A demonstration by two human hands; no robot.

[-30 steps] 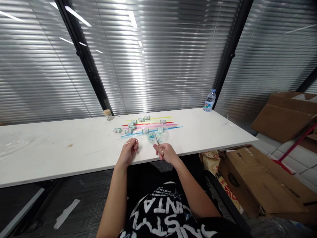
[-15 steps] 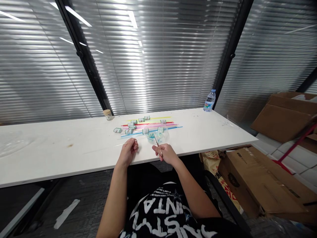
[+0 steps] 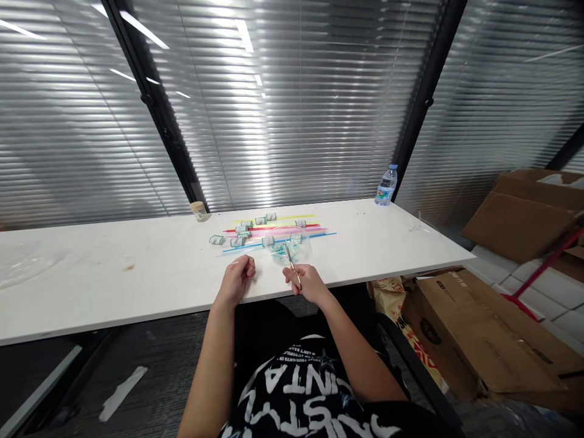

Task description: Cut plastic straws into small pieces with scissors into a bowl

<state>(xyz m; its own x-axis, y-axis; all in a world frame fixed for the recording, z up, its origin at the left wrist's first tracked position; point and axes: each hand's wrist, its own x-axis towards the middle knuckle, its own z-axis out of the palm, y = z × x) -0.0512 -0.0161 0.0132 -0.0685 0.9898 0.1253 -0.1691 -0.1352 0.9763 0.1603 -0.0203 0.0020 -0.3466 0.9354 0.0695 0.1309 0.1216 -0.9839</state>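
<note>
- The right hand [image 3: 310, 283], just right of centre in the frame, is gripping a pair of scissors [image 3: 292, 263] with its fingers curled round the handles; the blades are pointing up and away toward a clear bowl [image 3: 288, 244].
- The left hand [image 3: 237, 281], just left of centre, is resting at the near edge of the white table [image 3: 137, 274] with fingers curled in; it seems to be pinching a thin, pale straw [image 3: 237, 260], but whether that pinch is firm is too small to tell.
- The clear bowl is sitting just above the scissors, with small coloured cut pieces inside it.
- Coloured straws [image 3: 278, 230] are lying in a row behind the bowl, with small wrapped rolls [image 3: 237, 234] scattered at centre-left of them.
- To cut well, the person is best off keeping the straw held close to the cutting point, so that it is not bending away from the blades.
- Holding the blades over the bowl's rim is likely to keep cut pieces dropping inside rather than skittering across the table.
- A water bottle [image 3: 386, 185] is standing at the table's far right, well apart.
</note>
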